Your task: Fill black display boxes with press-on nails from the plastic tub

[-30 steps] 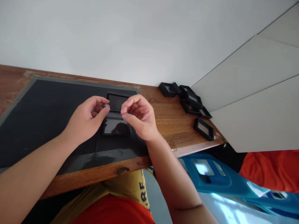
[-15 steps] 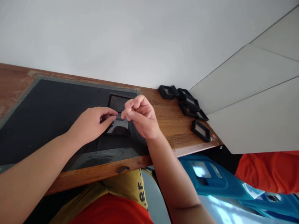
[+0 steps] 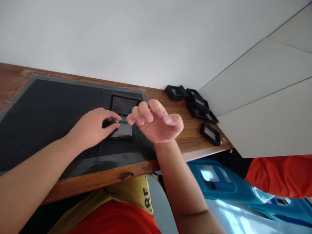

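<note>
- Head view, looking down over a wooden counter (image 3: 168, 112) that runs along a pale wall (image 3: 109, 39), with a dark mat (image 3: 60, 110) covering its left part
- A black case (image 3: 123, 105) lies flat near the mat's right end, in two panels, one beyond the other; each panel is longer from side to side, and whether the two are joined cannot be told
- The case lies just past both sets of fingertips, between the hands: to the right of the left hand (image 3: 91, 128) and to the left of the right hand (image 3: 157, 123)
- The left hand seems the nearer, its fingertips over the case's near panel; touching or just above, I cannot tell
- The left hand comes in from the lower left, back upward, thumb and forefinger close with a narrow gap at the tips; a small pale bit (image 3: 116, 120) shows there, too small to name, and whether it is pinched is unclear
- The right hand hangs over the case's right side, palm toward the viewer, fingers loosely curled, thumb spread away, nothing visible in its grasp
- Farther right, several black boxes (image 3: 201, 104) sit in a loose cluster by a pale panel (image 3: 263, 123)
</note>
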The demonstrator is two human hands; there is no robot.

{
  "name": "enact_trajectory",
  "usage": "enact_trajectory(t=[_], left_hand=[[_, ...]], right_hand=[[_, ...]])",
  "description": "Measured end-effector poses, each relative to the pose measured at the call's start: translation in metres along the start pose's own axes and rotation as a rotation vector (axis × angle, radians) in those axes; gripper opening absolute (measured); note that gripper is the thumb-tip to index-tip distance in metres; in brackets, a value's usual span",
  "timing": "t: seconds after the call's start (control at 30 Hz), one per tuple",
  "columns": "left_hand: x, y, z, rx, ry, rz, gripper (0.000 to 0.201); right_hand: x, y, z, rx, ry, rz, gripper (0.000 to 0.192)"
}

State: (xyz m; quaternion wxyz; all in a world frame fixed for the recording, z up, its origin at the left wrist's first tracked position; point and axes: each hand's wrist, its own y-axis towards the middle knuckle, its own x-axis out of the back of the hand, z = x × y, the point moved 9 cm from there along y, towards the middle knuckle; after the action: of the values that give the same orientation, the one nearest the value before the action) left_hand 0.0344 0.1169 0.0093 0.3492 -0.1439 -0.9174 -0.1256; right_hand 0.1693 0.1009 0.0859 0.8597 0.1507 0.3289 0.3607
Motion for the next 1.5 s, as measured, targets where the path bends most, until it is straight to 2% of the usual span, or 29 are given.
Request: enact_trajectory(t=[0.23, 0.43, 0.7, 0.9, 1.07, 1.33, 1.5], left_hand=[[0.000, 0.000, 0.000, -0.018, 0.015, -0.017, 0.033], [-0.001, 0.000, 0.002, 0.008, 0.005, -0.005, 0.037], [-0.001, -0.001, 0.000, -0.040, 0.025, -0.003, 0.035], [-0.002, 0.000, 0.000, -0.076, 0.048, -0.007, 0.032], [-0.003, 0.000, 0.002, -0.111, 0.064, -0.021, 0.033], [-0.004, 0.000, -0.003, -0.188, 0.084, -0.016, 0.033], [-0.004, 0.001, -0.002, -0.174, 0.105, -0.019, 0.031]], right_hand=[[-0.003, 0.001, 0.010, 0.077, 0.036, 0.056, 0.042], [-0.003, 0.000, 0.010, 0.065, 0.010, 0.025, 0.041], [-0.008, 0.000, 0.008, 0.064, 0.006, 0.117, 0.036], [-0.004, -0.002, 0.006, 0.054, 0.004, 0.112, 0.034], [0.003, -0.002, 0.001, -0.004, -0.015, 0.051, 0.041], [0.003, -0.002, -0.001, -0.023, -0.014, 0.041, 0.036], [0.002, -0.003, -0.002, -0.015, -0.024, 0.042, 0.033]])
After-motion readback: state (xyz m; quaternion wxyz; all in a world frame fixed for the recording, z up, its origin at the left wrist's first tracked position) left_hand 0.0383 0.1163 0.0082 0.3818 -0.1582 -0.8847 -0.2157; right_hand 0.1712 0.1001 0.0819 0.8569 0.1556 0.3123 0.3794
